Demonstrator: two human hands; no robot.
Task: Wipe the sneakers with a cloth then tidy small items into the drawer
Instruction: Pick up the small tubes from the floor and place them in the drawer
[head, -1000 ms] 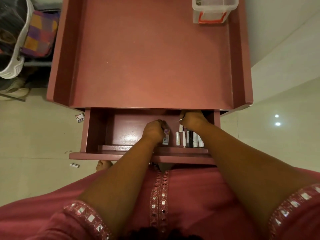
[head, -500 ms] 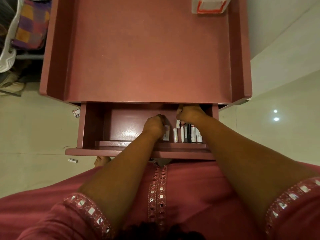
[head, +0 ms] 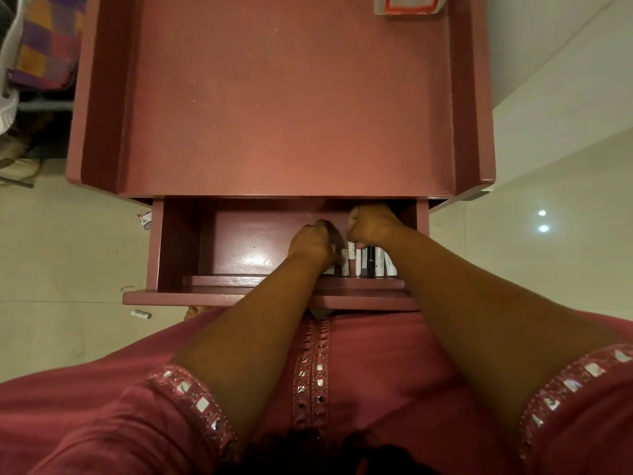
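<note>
We are standing over a pink table (head: 281, 108) with raised rims along its left and right sides, and its drawer (head: 178, 248) is pulled out toward us. The left half of the drawer floor is lying bare, giving room there, while the right half is crowded. A row of small tubes (head: 359, 265), some six or seven, mostly white with one black, is lining the front wall of the drawer. Our left hand (head: 313, 243) is curling over the left end of that row, fingers bent round one white tube. Our right hand (head: 371, 224) is closing in a fist just behind the row, pinching the top of another tube. One clear box (head: 409, 5) is sitting at the far right corner of the table. Two small packets (head: 144, 221) are lying on the floor left of the drawer.
</note>
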